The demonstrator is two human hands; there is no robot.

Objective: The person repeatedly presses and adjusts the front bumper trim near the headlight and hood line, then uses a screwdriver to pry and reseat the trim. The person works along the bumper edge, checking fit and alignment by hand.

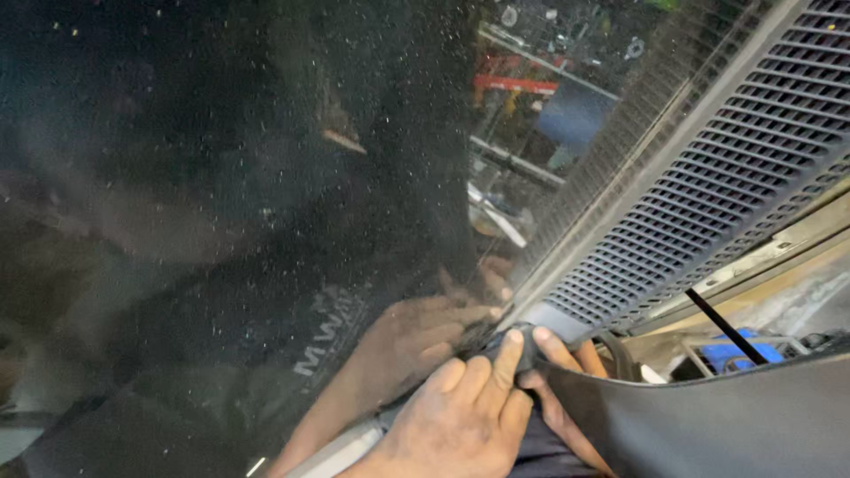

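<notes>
Dusty windshield (221,177) reflecting workshop shelves. Pressing down black trim end (522,341) at grille panel (708,177) corner, left hand (460,416) fingers curled over it, right hand (558,389) fingers tucked underneath, gripping. Probably seating trim; needing firm, even pressure next.

From my feed, a dusty dark windshield (221,177) fills the left and middle, speckled with pale grit and mirroring the room. In its upper right part I see reflected shelving (531,97) crowded with small items, a red rack and a blue shape, all brightly lit. At right a grey slatted cowl grille (708,177) runs diagonally. Below it, near the lower right edge, sits a blue part (735,352) behind a thin black rod (722,323).
</notes>
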